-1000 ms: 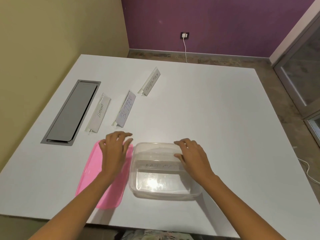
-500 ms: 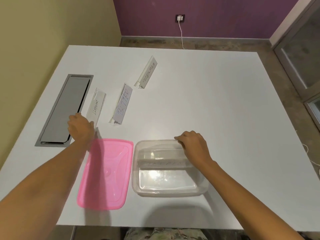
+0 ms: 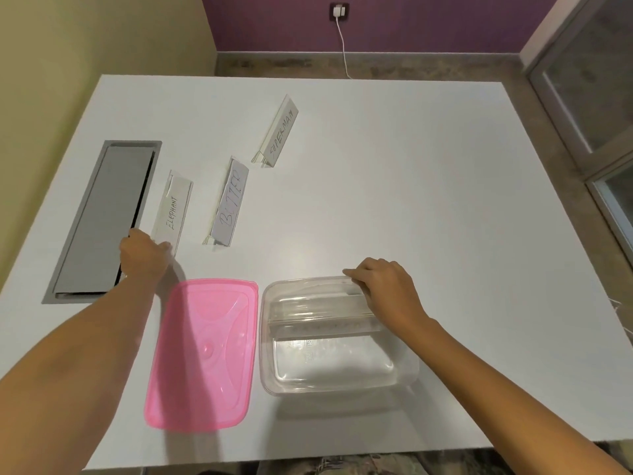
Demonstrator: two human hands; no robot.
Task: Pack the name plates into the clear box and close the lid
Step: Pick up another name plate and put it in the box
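Pink against the white table (image 3: 411, 200), the lid (image 3: 202, 354) lay flat just left of the clear box (image 3: 337, 380), their long sides nearly touching. One name plate (image 3: 322, 325) already lay inside the box, stretched across its far half, its lettering too faint to read. The right hand (image 3: 387, 289) sat at the box's far right corner, its fingers (image 3: 352, 273) curled together over the far rim. Three more plates rested on the table beyond the lid in a loose diagonal row, well apart from the box: the ELEPHANT plate (image 3: 173, 210) nearest the left edge, the BUTTER plate (image 3: 227, 204) beside it, and the SUPERMAN plate (image 3: 279, 133) farthest back. The left hand (image 3: 144, 257) reached to the near end of the ELEPHANT plate, its thumb touching that end; the back of the hand hid the other fingers, so I could not tell whether they gripped the plate. Just left of that plate a long grey hatch (image 3: 102, 217) was set into the tabletop. On the purple wall behind, a white cable (image 3: 343, 46) hung from a socket (image 3: 339, 10).
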